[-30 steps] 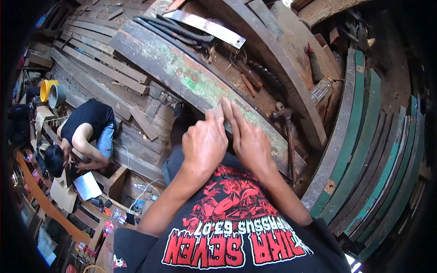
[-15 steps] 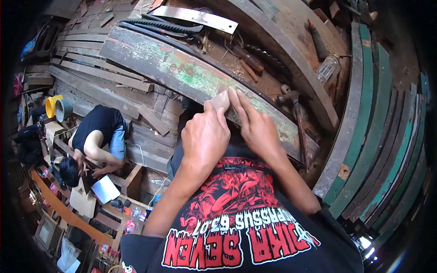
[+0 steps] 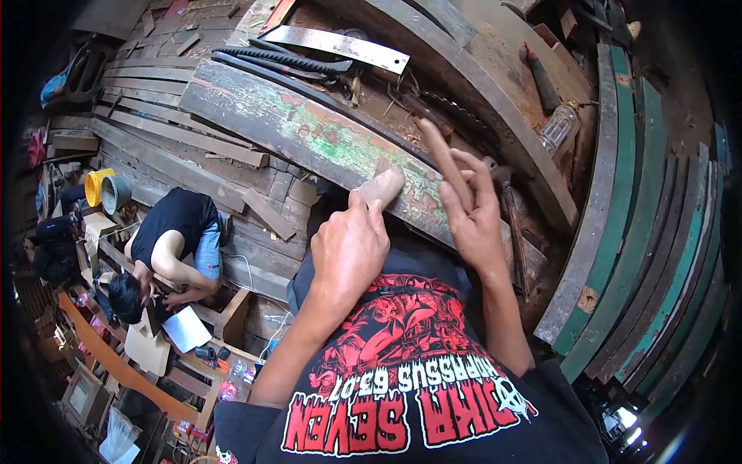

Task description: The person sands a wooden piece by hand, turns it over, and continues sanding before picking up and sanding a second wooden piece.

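Observation:
A worn wooden plank (image 3: 317, 135) with flaking green paint lies slantwise in front of my torso. My left hand (image 3: 352, 240) is closed around the near end of a small tan piece (image 3: 385, 187), whose rounded far end sticks out over the plank's near edge. To the right of that piece, my right hand (image 3: 470, 203) is raised with its fingers apart and nothing in them. It is not touching the tan piece.
A metal strip (image 3: 336, 45) and a hammer (image 3: 506, 193) lie beyond the plank. Green-edged boards (image 3: 618, 201) stand in a row at the right. Another person (image 3: 174, 240) bends over at the left, near a yellow bucket (image 3: 94, 187).
My right hand has come off the tan piece and moved right, its fingers spreading. More of the piece now shows in my left hand. The view has shifted slightly.

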The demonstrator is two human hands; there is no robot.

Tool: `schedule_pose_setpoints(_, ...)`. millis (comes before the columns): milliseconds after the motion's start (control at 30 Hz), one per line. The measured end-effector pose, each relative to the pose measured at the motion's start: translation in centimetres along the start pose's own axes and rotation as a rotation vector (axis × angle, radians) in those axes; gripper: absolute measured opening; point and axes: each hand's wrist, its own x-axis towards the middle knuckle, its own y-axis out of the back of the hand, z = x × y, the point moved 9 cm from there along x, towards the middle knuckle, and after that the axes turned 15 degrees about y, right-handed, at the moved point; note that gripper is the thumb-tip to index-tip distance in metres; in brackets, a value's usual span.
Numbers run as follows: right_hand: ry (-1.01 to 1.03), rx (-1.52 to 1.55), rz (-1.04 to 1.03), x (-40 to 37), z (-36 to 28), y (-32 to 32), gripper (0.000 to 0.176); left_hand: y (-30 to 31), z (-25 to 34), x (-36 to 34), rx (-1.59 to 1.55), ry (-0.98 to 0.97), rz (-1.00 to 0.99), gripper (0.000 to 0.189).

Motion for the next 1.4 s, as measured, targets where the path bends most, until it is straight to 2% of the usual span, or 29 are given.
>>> schedule_pose_setpoints(133, -0.103, 0.034, -0.235, -1.2, 1.6, -3.0, 0.037, 0.0, -0.4, 0.1, 0.003, 0.002, -0.013, 0.038)
schedule_pose_setpoints(267, -0.021, -0.177, -0.263, -2.3, 1.6, -3.9, 0.042, 0.1, -0.6, 0.1, -0.014, 0.012, -0.038, 0.039)
schedule_pose_setpoints(300, 0.097, -0.244, -0.251, -2.3, 0.7, -4.1, 0.042, 0.1, -0.6, 0.1, -0.016, 0.011, -0.038, 0.039)
schedule_pose_setpoints(400, 0.122, -0.217, -0.300, -2.2, -0.2, -4.6, 0.041, 0.1, -0.5, 0.1, -0.009, 0.006, -0.040, 0.039)
schedule_pose_setpoints(600, -0.049, -0.089, -0.359, -1.5, -0.6, -5.0, 0.039, 0.1, -0.4, 0.1, 0.007, -0.023, -0.030, 0.038)
schedule_pose_setpoints(700, 0.064, -0.121, -0.313, -1.4, -0.1, -5.6, 0.046, 0.2, -0.4, 0.1, 0.029, -0.064, -0.010, 0.039)
schedule_pose_setpoints(800, 0.050, -0.191, -0.387, -0.7, 0.8, -6.4, 0.053, -0.1, -0.3, 0.3, 0.056, -0.070, 0.015, 0.038)
schedule_pose_setpoints(900, 0.005, -0.431, -0.445, -2.2, 0.1, -6.5, 0.058, 0.0, 0.0, 0.1, 0.071, -0.059, 0.006, 0.037)
schedule_pose_setpoints(1000, 0.008, -0.403, -0.486, -3.6, -2.6, -5.2, 0.059, 0.1, 0.2, -0.3, 0.017, -0.055, 0.008, 0.036)
schedule_pose_setpoints(1133, -0.042, -0.503, -0.549, -1.0, -2.4, -7.0, 0.061, -0.3, 0.8, -0.1, -0.046, -0.022, -0.022, 0.038)
schedule_pose_setpoints(1267, 0.132, -0.661, -0.485, -2.5, -3.1, -5.5, 0.059, 0.0, 0.9, 0.0, -0.006, -0.059, -0.012, 0.035)
schedule_pose_setpoints(1400, 0.059, -0.567, -0.518, -2.6, -2.7, -5.6, 0.060, -0.2, 0.6, 0.4, -0.024, -0.054, -0.018, 0.036)
